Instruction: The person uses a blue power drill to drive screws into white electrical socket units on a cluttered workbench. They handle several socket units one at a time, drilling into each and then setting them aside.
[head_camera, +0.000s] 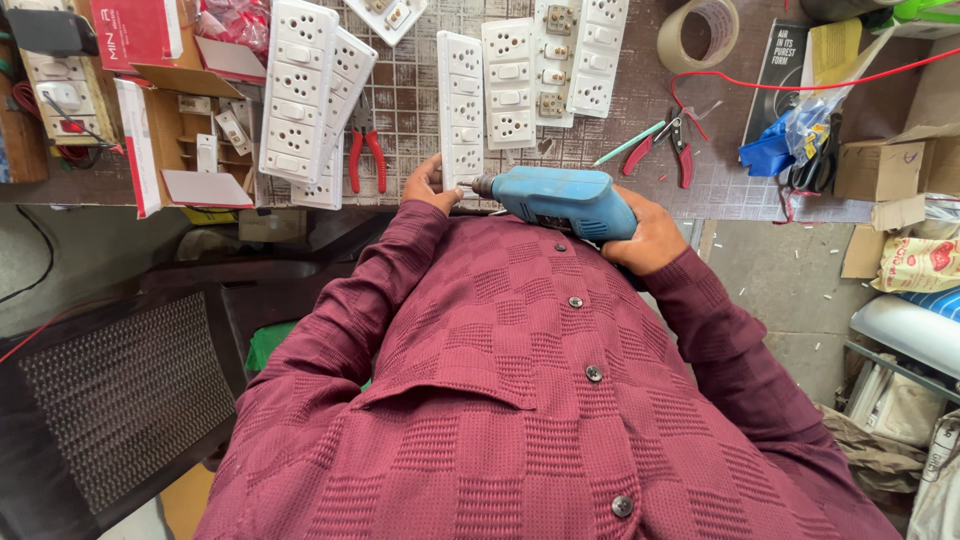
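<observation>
Right hand (650, 240) wrapped around blue drill (565, 200), fingers closed on its body, at the counter's (420, 95) near edge. Drill tip against the lower end of a white socket strip (461, 110). Left hand (428, 185) pinching that strip's near end, fingers pressed together. Red pliers (367, 160) just left; tape roll (698, 32) toward the far edge.

Red-handled pliers (367, 157) are laid at eleven o'clock; tape roll (699, 33) at one; cardboard box (878, 169) and blue cloth (768, 155) at two.
</observation>
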